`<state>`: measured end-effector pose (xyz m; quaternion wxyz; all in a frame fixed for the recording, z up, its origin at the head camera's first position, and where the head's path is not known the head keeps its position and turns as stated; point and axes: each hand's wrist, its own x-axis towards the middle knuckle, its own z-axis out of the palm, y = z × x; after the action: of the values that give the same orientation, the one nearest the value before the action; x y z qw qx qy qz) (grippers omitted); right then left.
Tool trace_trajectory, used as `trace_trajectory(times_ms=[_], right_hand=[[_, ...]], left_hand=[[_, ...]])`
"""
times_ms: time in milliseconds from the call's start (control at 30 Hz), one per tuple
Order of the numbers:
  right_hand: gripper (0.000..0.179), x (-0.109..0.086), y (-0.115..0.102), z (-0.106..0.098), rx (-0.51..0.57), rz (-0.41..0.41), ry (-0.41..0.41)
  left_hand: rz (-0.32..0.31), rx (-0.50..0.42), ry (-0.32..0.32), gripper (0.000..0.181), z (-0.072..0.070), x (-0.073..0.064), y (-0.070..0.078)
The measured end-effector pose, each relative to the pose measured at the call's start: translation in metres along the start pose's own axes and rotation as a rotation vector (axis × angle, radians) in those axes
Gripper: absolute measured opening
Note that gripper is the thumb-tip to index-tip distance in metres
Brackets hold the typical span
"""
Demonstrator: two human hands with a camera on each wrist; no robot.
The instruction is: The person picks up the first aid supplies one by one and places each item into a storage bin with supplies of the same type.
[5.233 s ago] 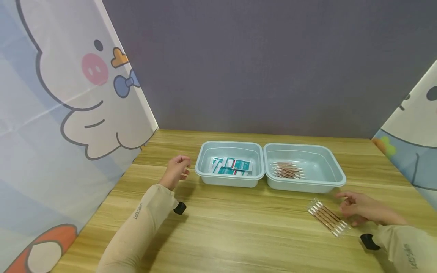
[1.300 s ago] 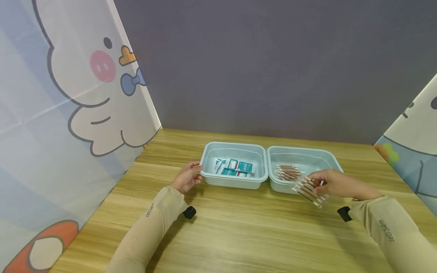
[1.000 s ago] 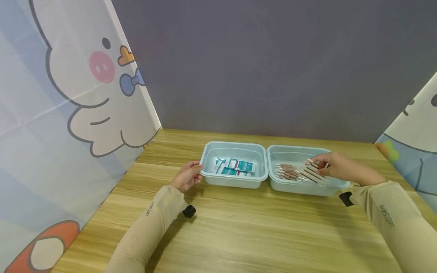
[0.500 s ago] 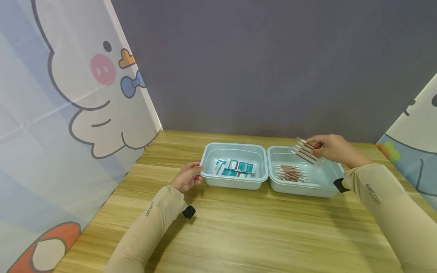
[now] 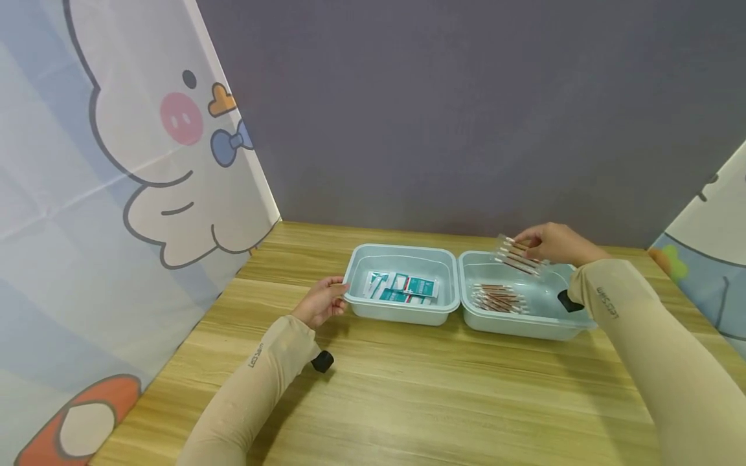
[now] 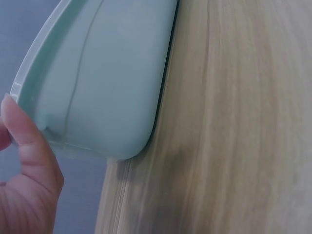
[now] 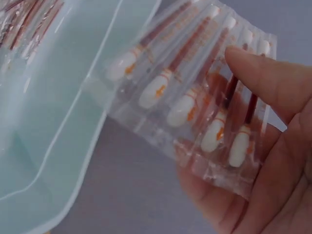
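My left hand (image 5: pixel 322 303) grips the left end of a pale blue plastic bin (image 5: pixel 399 313); in the left wrist view the thumb (image 6: pixel 27 139) lies against its rim. Teal and white sachets (image 5: pixel 416 285) lie inside. My right hand (image 5: pixel 556 244) pinches a clear strip of cotton swabs (image 5: pixel 517 257) over the back rim of a second bin (image 5: pixel 519 325). In the right wrist view the strip (image 7: pixel 183 105) is tilted, showing white tips and reddish-brown sticks. More swab packs (image 5: pixel 498 299) lie in the left part of that second bin.
Both bins stand side by side, near the back of the wood-grain table (image 5: pixel 408 395). A dark grey panel (image 5: pixel 443 116) rises behind it. Cartoon-printed cloth (image 5: pixel 76 213) hangs at the left, with another printed panel (image 5: pixel 713 259) at the right.
The strip of swabs has come off the table into my right hand, passed over the right bin and risen to its back rim. My left hand has taken hold of the left bin.
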<state>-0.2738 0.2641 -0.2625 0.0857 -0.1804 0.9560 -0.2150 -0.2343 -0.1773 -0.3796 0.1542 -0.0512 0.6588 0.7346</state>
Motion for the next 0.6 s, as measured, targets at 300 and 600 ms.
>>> trace_trajectory(times_ms=[300,600], right_hand=[[0.035,0.012,0.032,0.011,0.04,0.016,-0.174],[0.027,0.014,0.05,0.025,0.244,0.174,-0.367]], left_hand=[[-0.005,-0.006,0.003,0.038,0.0,0.0,-0.001],[-0.008,-0.003,-0.01,0.038,0.002,-0.001,-0.001]])
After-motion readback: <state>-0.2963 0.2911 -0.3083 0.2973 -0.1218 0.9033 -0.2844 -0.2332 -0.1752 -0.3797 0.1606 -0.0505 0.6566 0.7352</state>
